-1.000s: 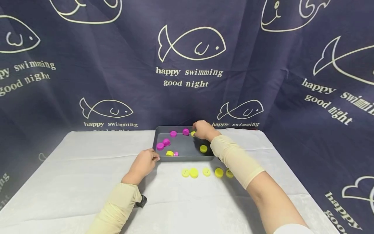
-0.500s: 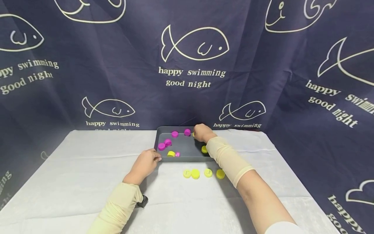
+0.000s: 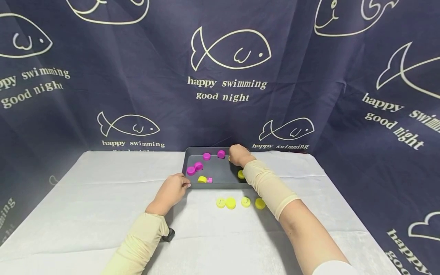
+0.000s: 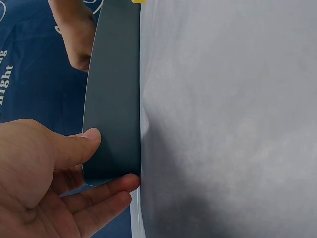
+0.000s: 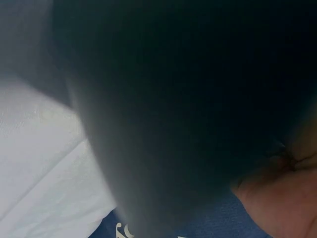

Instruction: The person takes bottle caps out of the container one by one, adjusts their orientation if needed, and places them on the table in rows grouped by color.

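Observation:
A dark grey tray [image 3: 223,186] lies at the back of the table. At its near left corner my left hand [image 3: 170,193] grips it; in the left wrist view the thumb [image 4: 91,141] lies over the wall's edge with fingers around the corner. My right hand [image 3: 239,154] is inside the tray's far right part, fingers curled round a yellow cap [image 3: 230,159], mostly hidden by them. Also in the tray are several magenta caps [image 3: 206,156], a small pink piece [image 3: 209,180], a yellow cap [image 3: 202,179] and another yellow cap [image 3: 241,174] below my right wrist. The right wrist view is mostly dark.
In front of the tray several yellow caps [image 3: 230,203] lie in a row on the white tablecloth [image 3: 213,244]. A dark blue curtain [image 3: 165,76] with fish prints stands close behind the tray and along both sides.
My right forearm has swung slightly left and covers the rightmost yellow cap of the front row. The right hand now hides more of the cap at its fingers. The left hand keeps its grip.

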`<state>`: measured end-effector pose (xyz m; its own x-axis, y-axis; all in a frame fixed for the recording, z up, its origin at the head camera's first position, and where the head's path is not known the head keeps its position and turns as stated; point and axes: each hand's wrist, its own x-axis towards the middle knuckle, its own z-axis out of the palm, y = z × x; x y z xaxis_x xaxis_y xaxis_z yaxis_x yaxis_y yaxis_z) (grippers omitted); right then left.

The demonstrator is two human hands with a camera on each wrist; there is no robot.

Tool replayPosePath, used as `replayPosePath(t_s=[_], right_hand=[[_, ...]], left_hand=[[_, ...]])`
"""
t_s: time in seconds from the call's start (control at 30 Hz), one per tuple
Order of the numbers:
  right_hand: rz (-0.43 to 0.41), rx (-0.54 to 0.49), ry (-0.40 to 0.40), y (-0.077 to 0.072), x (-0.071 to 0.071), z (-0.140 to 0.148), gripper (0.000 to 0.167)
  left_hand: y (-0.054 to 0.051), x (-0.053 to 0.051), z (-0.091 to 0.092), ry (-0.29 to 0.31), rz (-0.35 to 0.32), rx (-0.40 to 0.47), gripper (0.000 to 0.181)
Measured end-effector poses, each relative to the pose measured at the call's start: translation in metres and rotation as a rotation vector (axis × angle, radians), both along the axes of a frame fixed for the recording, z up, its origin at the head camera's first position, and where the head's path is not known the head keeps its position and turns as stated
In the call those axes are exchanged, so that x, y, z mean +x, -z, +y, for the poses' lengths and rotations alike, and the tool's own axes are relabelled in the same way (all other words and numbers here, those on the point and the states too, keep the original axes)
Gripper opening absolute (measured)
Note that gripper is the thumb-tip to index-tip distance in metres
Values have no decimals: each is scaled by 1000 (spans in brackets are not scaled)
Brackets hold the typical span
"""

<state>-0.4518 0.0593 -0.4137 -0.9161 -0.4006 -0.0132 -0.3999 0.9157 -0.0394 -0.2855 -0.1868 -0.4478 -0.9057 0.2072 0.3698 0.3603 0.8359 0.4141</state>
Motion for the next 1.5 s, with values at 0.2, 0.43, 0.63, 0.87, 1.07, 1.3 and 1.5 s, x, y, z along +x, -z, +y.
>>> replayPosePath(t_s=[0.2,0.43,0.63,0.87,1.07,1.3,1.5], right_hand=[[70,-102,-82,-8,2,8,24],[52,-343,-165,-33,29,20,21],[18,-470,-241,-45,79,40,31],[-53,-616,-304,-39,139,59,18],[-166,-583,-334,-18,177,70,22],[-208,-442,-369,2,199,74,25],[-237,-420,-375,10,205,73,27]], left_hand=[[-1,1,1,10,17,5,5],[-1,1,0,5,7,-1,5],[-1,0,0,8,-12,0,6],[-1,0,-2,6,-23,11,7],[1,-1,-3,7,-27,3,7],[1,-1,-4,12,-13,8,6],[0,0,-3,21,-6,5,6]])
